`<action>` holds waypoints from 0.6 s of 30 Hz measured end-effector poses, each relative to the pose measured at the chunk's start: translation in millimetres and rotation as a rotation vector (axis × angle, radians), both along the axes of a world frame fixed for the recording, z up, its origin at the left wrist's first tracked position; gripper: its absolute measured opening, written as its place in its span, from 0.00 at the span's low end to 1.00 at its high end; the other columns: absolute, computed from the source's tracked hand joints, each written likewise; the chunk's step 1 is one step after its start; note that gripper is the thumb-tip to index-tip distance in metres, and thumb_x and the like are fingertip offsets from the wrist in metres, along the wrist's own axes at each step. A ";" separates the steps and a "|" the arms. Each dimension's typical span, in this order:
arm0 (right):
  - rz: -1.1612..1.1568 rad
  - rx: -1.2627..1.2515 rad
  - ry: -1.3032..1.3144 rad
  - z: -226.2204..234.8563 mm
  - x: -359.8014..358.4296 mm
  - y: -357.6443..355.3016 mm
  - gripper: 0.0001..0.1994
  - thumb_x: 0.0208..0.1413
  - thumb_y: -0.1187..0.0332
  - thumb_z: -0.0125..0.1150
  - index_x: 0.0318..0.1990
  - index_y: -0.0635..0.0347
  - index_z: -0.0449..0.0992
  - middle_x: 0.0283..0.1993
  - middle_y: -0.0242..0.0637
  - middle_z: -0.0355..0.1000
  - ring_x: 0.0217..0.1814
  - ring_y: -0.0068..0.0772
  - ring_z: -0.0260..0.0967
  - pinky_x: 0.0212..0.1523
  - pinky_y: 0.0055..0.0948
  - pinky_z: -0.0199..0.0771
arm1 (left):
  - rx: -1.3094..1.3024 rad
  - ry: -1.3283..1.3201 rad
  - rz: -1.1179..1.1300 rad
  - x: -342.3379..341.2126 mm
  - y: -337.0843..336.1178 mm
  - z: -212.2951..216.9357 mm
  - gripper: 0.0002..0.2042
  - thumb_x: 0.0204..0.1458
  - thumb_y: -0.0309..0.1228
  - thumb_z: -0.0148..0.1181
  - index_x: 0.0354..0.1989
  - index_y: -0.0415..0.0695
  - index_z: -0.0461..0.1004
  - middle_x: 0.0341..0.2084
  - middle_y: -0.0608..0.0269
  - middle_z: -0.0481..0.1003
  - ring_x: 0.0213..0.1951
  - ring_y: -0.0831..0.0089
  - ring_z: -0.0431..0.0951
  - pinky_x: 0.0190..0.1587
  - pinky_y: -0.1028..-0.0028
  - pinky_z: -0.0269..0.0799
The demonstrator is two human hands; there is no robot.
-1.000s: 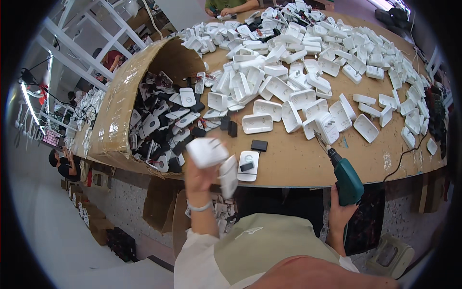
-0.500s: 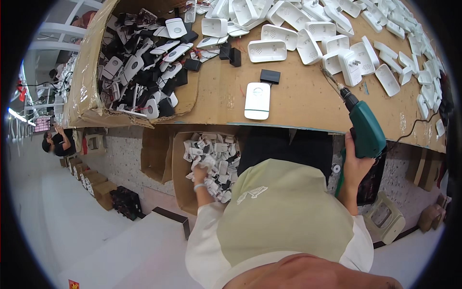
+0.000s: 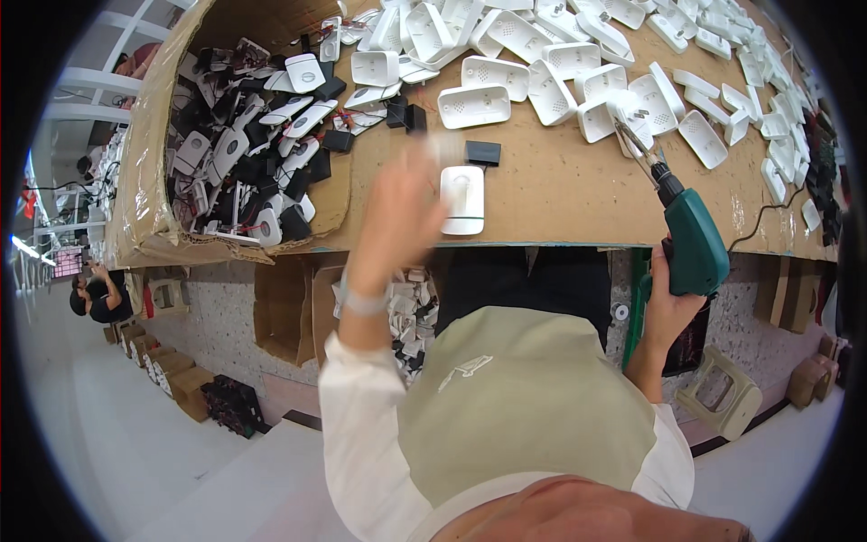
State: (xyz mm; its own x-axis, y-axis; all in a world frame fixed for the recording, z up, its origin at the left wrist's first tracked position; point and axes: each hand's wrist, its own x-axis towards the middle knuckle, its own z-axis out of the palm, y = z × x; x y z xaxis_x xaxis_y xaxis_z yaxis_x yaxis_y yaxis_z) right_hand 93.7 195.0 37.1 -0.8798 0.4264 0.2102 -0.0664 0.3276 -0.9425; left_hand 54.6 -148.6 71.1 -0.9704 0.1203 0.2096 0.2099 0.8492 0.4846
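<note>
My right hand [image 3: 670,312] grips a green soldering gun [image 3: 697,237] by its handle, at the table's near edge on the right. Its metal tip points up and left, over the white plastic housings [image 3: 702,140]. Smeared by motion, my left hand [image 3: 397,208] hovers above the table's front edge. A pale blur shows at its fingertips; whether it holds something I cannot tell. Just right of that hand lies a white rounded cover [image 3: 462,217] with a green line across it. A black block [image 3: 483,154] sits directly behind the cover.
At the left stands a cardboard box [image 3: 149,181] of white and black wired units. White housings spread over the back and right of the cardboard-covered table [image 3: 560,203]. Below the table edge is another box of small white parts [image 3: 412,312]. A person [image 3: 101,294] sits far left.
My left hand has risen from the box of small white parts to above the table, beside the white cover. The right hand keeps hold of the soldering gun; the view has shifted slightly.
</note>
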 end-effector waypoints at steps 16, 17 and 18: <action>-0.060 -0.039 0.041 -7.1 12.7 16.0 0.11 0.54 0.75 0.71 0.43 0.68 0.79 0.40 0.35 0.79 0.39 0.23 0.74 0.41 0.23 0.74 | -0.343 0.519 -0.292 -92.3 82.8 -53.5 0.07 0.45 0.25 0.63 0.32 0.38 0.74 0.38 0.54 0.74 0.43 0.57 0.73 0.44 0.64 0.74; -0.059 -0.043 0.042 -7.1 12.6 13.6 0.11 0.54 0.75 0.71 0.43 0.68 0.79 0.40 0.35 0.79 0.39 0.23 0.74 0.41 0.23 0.74 | -0.340 0.520 -0.274 -87.1 81.5 -46.4 0.07 0.45 0.25 0.63 0.32 0.38 0.74 0.38 0.54 0.74 0.43 0.57 0.73 0.44 0.64 0.74; -0.058 -0.037 0.064 -6.9 12.5 11.9 0.11 0.54 0.75 0.71 0.44 0.68 0.79 0.40 0.35 0.79 0.39 0.23 0.75 0.42 0.23 0.75 | -0.292 0.530 -0.191 -78.0 78.9 -38.7 0.09 0.46 0.29 0.65 0.32 0.37 0.74 0.38 0.52 0.74 0.43 0.56 0.73 0.45 0.62 0.73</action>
